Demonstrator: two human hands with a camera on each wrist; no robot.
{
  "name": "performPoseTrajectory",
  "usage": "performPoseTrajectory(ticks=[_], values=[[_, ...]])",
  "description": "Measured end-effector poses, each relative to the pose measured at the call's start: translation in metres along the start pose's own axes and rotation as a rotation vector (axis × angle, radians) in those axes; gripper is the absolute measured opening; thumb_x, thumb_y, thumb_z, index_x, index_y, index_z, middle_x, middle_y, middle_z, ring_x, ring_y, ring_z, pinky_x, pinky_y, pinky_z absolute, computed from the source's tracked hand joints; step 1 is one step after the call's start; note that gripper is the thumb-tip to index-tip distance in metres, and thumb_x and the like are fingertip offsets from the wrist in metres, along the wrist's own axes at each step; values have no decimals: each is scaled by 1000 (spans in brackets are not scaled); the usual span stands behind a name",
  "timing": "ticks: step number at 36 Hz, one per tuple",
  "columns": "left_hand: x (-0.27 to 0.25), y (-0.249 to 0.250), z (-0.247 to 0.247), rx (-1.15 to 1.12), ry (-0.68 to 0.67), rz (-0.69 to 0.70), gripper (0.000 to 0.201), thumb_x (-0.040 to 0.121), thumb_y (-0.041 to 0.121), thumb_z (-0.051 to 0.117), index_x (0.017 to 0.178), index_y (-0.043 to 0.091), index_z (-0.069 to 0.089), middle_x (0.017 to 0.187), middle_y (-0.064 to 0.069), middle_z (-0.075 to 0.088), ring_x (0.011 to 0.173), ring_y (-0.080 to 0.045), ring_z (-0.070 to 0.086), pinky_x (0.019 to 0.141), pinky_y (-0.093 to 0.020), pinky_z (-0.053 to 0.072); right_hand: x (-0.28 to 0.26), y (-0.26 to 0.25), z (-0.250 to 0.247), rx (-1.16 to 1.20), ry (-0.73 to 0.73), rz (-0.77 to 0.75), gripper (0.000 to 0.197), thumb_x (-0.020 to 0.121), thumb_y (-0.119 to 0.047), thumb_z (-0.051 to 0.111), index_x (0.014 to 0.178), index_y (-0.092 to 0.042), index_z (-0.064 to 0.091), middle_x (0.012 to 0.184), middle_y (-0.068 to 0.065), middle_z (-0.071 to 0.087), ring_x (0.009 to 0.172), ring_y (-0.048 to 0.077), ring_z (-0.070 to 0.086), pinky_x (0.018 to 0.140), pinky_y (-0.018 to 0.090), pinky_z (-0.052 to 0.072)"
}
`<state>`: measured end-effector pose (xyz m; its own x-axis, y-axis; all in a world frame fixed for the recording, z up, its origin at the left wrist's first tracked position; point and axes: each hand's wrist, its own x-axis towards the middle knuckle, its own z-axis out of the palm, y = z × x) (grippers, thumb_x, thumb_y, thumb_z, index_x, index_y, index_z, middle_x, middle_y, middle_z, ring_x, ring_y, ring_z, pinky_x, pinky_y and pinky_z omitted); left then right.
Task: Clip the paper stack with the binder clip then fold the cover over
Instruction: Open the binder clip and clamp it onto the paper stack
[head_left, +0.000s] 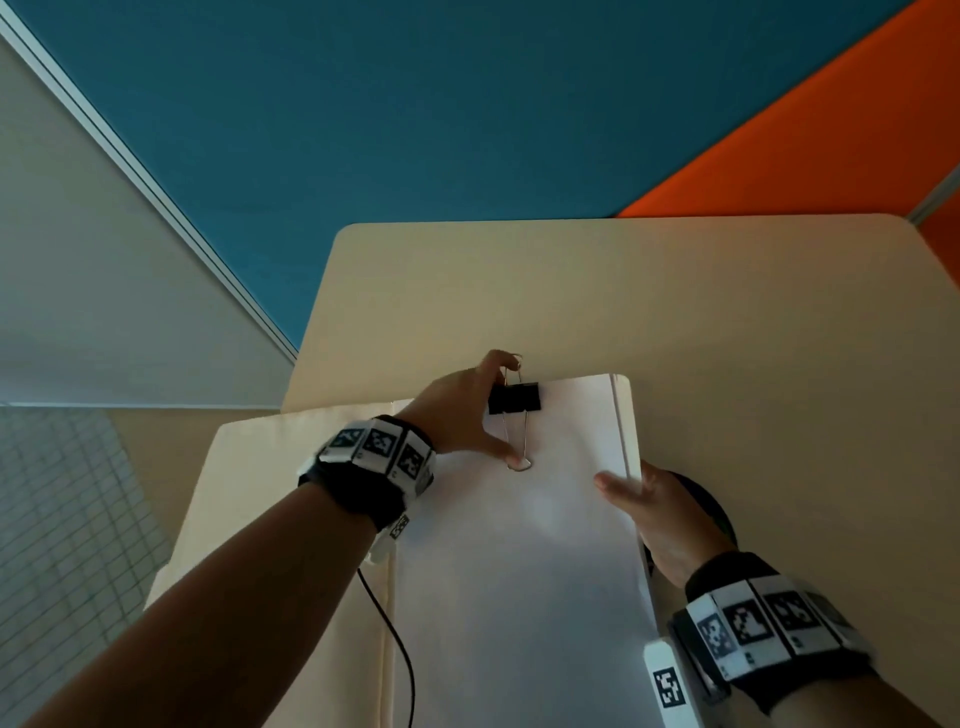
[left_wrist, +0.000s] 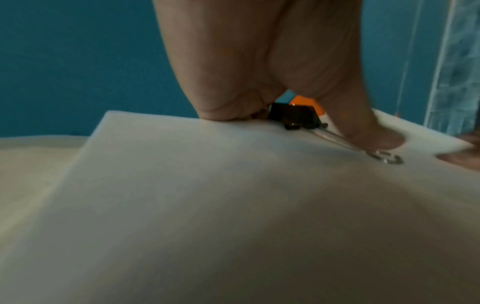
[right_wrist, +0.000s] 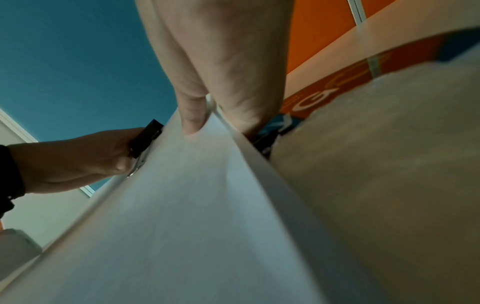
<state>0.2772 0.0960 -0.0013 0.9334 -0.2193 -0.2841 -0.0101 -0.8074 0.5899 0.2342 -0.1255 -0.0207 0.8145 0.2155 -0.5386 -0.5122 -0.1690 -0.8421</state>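
Desk — beige top, rounded far corners, fills centre and right of the head view. Blue partition panel across the top, orange panel at upper right. Grey-white wall panel at left, with a pale trim strip along its edge. Tiled floor at lower left. Thin black cable at bottom centre — ends out of sight.

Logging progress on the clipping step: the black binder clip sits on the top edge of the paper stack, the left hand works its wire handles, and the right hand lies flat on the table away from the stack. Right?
Not quite. The right hand grips the paper stack at its right edge, thumb on top; the head view shows it. The binder clip and left hand are as stated.
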Motion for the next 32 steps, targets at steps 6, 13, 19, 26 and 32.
performPoseTrajectory(ticks=[6, 13, 19, 26, 32], values=[[-2, 4, 1, 96, 200, 180, 92, 56, 41, 81, 129, 12, 34, 145, -2, 29, 119, -14, 45, 92, -19, 35, 1, 4, -2, 68, -30, -22, 28, 83, -14, 59, 110, -6, 57, 118, 24, 61, 111, 35, 57, 102, 48, 41], [-2, 10, -4, 104, 42, 65, 93, 65, 43, 75, 141, 22, 27, 149, 4, 37, 130, -17, 42, 104, -25, 33, 4, 13, -2, 153, -42, -80, 104, 32, -64, 79, 115, -5, 56, 116, 20, 64, 109, 30, 60, 100, 46, 44], [8, 19, -13, 113, -32, 7, 70, 58, 41, 80, 121, 22, 53, 103, 1, 66, 97, -18, 60, 75, -21, 41, 3, 14, -4, 155, -35, -103, 100, 38, -62, 78, 117, -4, 55, 115, 20, 64, 108, 32, 60, 94, 40, 49], [23, 31, -29, 228, -246, -30, 41, 58, 39, 81, 80, 11, 61, 69, 1, 56, 64, -15, 50, 54, -22, 34, 1, 14, -2, 125, -39, -134, 101, 36, -68, 76, 115, -7, 57, 115, 18, 65, 107, 30, 61, 102, 51, 43], [30, 30, -35, 194, -374, -116, 27, 64, 36, 77, 62, 19, 57, 59, 6, 50, 59, -13, 48, 61, -26, 36, 0, 10, 0, 99, 1, -112, 54, 71, -38, 70, 113, -6, 58, 112, 18, 66, 105, 30, 62, 102, 54, 42]])
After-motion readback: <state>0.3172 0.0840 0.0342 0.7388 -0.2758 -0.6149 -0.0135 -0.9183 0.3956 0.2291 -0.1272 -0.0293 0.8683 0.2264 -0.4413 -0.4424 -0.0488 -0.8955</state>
